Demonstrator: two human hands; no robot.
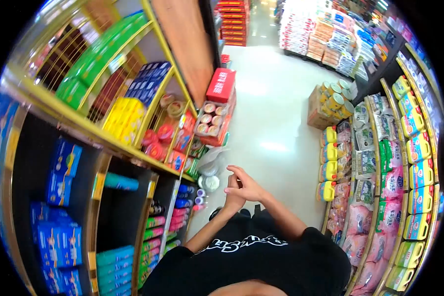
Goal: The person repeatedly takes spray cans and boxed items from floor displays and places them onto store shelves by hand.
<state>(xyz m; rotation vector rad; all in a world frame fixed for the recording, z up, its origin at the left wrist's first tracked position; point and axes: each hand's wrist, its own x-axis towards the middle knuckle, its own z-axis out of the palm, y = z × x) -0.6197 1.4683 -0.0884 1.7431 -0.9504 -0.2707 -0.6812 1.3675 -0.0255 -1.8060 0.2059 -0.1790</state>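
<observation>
My right hand point(249, 189) lies across my left hand point(235, 200) in front of my black shirt, above the aisle floor. The right index finger and thumb stretch out to the left and stand apart. No object shows in that hand. Most fingers of my left hand are hidden behind the right one, so its grip does not show. Nearest to the hands, on the left, are a clear plastic bag point(213, 162) and a round white-lidded tub point(210, 184) beside the shelf end.
A yellow-edged shelf point(155, 170) with boxes and bottles runs along the left. A red box point(221, 85) stands by it. On the right are yellow jugs point(420, 174), bagged goods point(365, 165) and a carton of cans point(320, 109). Pale floor point(269, 118) stretches ahead.
</observation>
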